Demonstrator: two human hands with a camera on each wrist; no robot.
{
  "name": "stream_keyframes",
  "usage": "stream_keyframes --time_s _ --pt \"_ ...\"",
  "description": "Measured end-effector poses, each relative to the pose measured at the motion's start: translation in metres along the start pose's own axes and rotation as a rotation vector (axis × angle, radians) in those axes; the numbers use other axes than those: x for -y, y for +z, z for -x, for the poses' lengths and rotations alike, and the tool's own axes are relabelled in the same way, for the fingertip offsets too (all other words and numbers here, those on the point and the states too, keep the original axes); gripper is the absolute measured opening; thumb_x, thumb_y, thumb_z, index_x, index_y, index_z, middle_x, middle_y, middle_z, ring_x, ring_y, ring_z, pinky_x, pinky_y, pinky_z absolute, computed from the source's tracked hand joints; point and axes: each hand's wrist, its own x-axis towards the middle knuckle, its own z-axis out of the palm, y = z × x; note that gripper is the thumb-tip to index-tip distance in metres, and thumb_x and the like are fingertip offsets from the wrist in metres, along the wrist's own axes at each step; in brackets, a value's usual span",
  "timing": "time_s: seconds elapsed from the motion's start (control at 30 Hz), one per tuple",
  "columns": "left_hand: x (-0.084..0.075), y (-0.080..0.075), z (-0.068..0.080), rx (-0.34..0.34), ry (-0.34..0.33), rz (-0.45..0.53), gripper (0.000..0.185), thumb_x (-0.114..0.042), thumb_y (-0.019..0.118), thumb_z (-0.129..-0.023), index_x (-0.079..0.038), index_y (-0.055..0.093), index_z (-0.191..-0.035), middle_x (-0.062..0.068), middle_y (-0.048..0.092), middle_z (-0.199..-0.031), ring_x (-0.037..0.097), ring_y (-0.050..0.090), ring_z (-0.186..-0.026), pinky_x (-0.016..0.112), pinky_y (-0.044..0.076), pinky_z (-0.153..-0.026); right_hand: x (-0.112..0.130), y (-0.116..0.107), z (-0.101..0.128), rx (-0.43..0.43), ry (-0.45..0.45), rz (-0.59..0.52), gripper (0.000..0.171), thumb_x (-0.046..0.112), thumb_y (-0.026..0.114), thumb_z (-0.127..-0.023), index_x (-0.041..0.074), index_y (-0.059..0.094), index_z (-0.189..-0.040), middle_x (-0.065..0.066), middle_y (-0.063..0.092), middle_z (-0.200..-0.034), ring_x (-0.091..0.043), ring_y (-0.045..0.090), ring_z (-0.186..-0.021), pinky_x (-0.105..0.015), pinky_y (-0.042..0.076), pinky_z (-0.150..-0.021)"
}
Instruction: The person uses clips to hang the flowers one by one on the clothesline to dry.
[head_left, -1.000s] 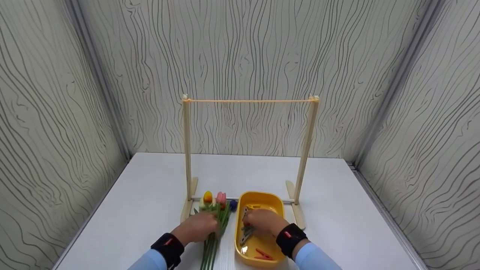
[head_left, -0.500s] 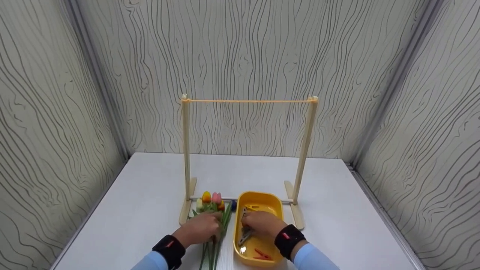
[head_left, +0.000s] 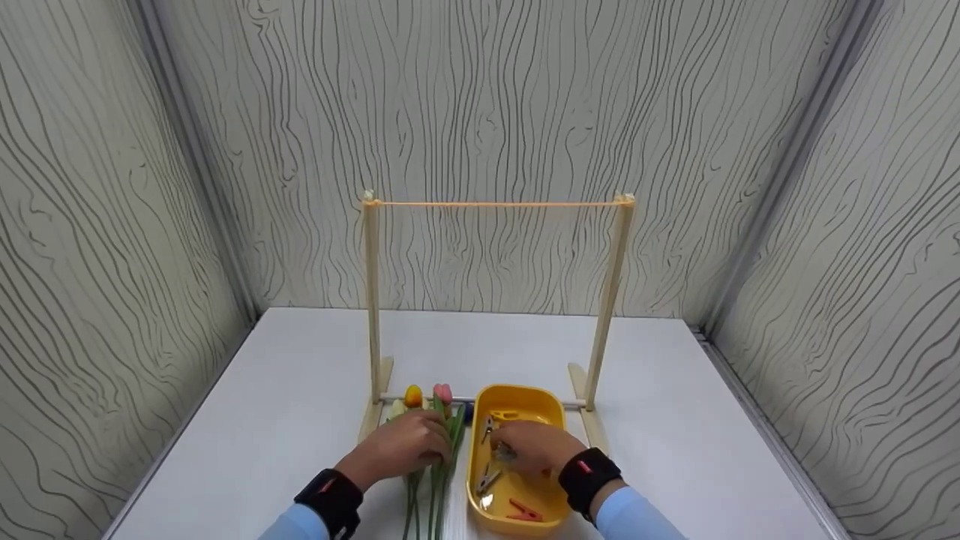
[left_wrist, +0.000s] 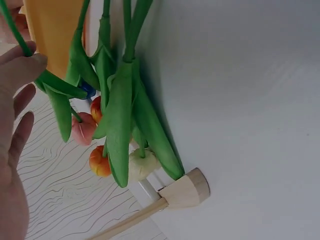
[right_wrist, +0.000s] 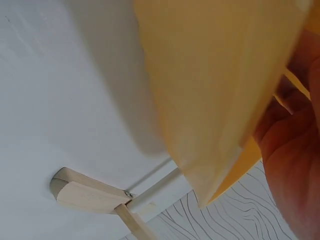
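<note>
My left hand (head_left: 409,444) pinches the green stem of an artificial tulip between thumb and fingers; the stem seems to lead to the pink bloom (left_wrist: 84,129). Under and beside it lie more tulips, with orange (left_wrist: 100,161), cream (left_wrist: 142,164) and dark blue (left_wrist: 87,90) heads. My right hand (head_left: 534,445) reaches into the yellow tray (head_left: 559,420), its fingertips holding a greyish clothespin (head_left: 505,451), mostly covered. Other clothespins lie on the tray floor: a yellow one (head_left: 505,414), a red one (head_left: 525,511) and a grey one (head_left: 488,480).
A wooden frame with two posts (head_left: 611,300) stands behind the tray, an orange string (head_left: 495,204) stretched between the post tops. A white rod (head_left: 574,405) joins its feet. White table (head_left: 675,390) surrounds everything, with patterned panels (head_left: 487,112) on three sides.
My left hand has shifted and loosened from the bunch, now lifting one tulip stem. The right hand has drawn a greyish clothespin slightly away from the others inside the tray.
</note>
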Motion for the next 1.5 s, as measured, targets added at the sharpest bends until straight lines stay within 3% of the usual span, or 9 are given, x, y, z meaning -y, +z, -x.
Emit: stream_keyframes --time_s 0.13,0.37,0.53,0.73,0.9,1.03,1.17,1.33,1.5 --pt "0.001 -0.007 -0.002 -0.088 -0.056 0.100 0.016 -0.010 0.085 -0.093 -0.021 0.087 -0.106 -0.009 0.085 -0.106 0.011 0.076 -0.112 0.031 0.063 -0.106 -0.003 -0.001 -0.001 0.007 0.036 -0.066 0.028 0.016 0.076 -0.102 0.024 0.074 -0.128 0.004 0.074 -0.117 -0.014 0.061 -0.090 -0.027 0.061 -0.075" --pt "0.003 -0.011 -0.003 -0.308 -0.208 0.336 0.021 -0.007 0.083 -0.094 -0.021 0.085 -0.111 -0.007 0.084 -0.110 0.012 0.076 -0.110 0.036 0.064 -0.104 -0.009 -0.009 -0.001 -0.083 -0.027 -0.139 0.026 0.014 0.074 -0.103 0.015 0.076 -0.130 0.000 0.079 -0.121 -0.013 0.067 -0.098 -0.042 0.063 -0.104" --pt "0.005 -0.018 -0.005 -0.488 -0.343 0.528 0.023 -0.006 0.079 -0.098 -0.020 0.084 -0.115 -0.001 0.084 -0.114 0.015 0.079 -0.104 0.032 0.067 -0.094 -0.013 -0.019 0.000 -0.220 -0.091 -0.214 0.027 0.007 0.075 -0.100 0.009 0.076 -0.127 -0.005 0.078 -0.116 -0.022 0.070 -0.100 -0.043 0.064 -0.099" --pt "0.010 -0.030 -0.007 -0.639 -0.497 0.637 0.023 -0.004 0.077 -0.099 -0.018 0.084 -0.116 0.005 0.084 -0.113 0.014 0.076 -0.102 0.019 0.063 -0.094 -0.019 -0.030 0.002 -0.317 -0.135 -0.383 0.024 0.006 0.073 -0.102 0.007 0.076 -0.126 -0.013 0.079 -0.121 -0.025 0.076 -0.105 -0.042 0.067 -0.097" --pt "0.013 -0.037 -0.012 -0.693 -0.539 0.702 0.022 -0.004 0.078 -0.098 -0.016 0.085 -0.115 0.005 0.085 -0.113 0.016 0.078 -0.103 0.017 0.061 -0.093 -0.025 -0.033 0.003 -0.415 -0.177 -0.480 0.017 0.004 0.074 -0.101 0.004 0.077 -0.117 -0.019 0.080 -0.117 -0.030 0.079 -0.105 -0.047 0.067 -0.096" --pt "0.014 -0.040 -0.015 -0.696 -0.564 0.733 0.020 -0.005 0.079 -0.098 -0.014 0.085 -0.115 0.007 0.085 -0.114 0.019 0.080 -0.105 0.018 0.063 -0.093 -0.027 -0.036 0.004 -0.478 -0.141 -0.568 0.014 0.005 0.077 -0.100 0.006 0.080 -0.114 -0.015 0.081 -0.111 -0.026 0.079 -0.101 -0.039 0.068 -0.093" --pt "0.014 -0.046 -0.018 -0.707 -0.589 0.773 0.021 -0.004 0.078 -0.098 -0.011 0.085 -0.116 0.011 0.084 -0.115 0.021 0.081 -0.106 0.019 0.064 -0.093 -0.025 -0.044 0.009 -0.527 -0.089 -0.734 0.015 0.007 0.077 -0.100 0.004 0.082 -0.114 -0.015 0.082 -0.112 -0.020 0.079 -0.101 -0.029 0.067 -0.094" --pt "0.017 -0.059 -0.024 -0.740 -0.609 0.819 0.021 -0.006 0.078 -0.099 -0.008 0.084 -0.118 0.013 0.084 -0.117 0.020 0.081 -0.107 0.022 0.065 -0.092 -0.016 -0.069 0.017 -0.575 -0.058 -0.929 0.021 0.009 0.077 -0.101 -0.001 0.081 -0.118 -0.017 0.082 -0.116 -0.014 0.078 -0.101 -0.022 0.064 -0.095" --pt "0.020 -0.076 -0.033 -0.792 -0.682 0.875 0.020 -0.009 0.082 -0.097 -0.007 0.084 -0.117 0.013 0.085 -0.112 0.012 0.081 -0.099 0.019 0.065 -0.089 -0.001 -0.105 0.026 -0.620 -0.085 -1.031 0.022 0.006 0.078 -0.099 -0.003 0.080 -0.119 -0.015 0.083 -0.116 -0.009 0.079 -0.101 -0.022 0.064 -0.096"
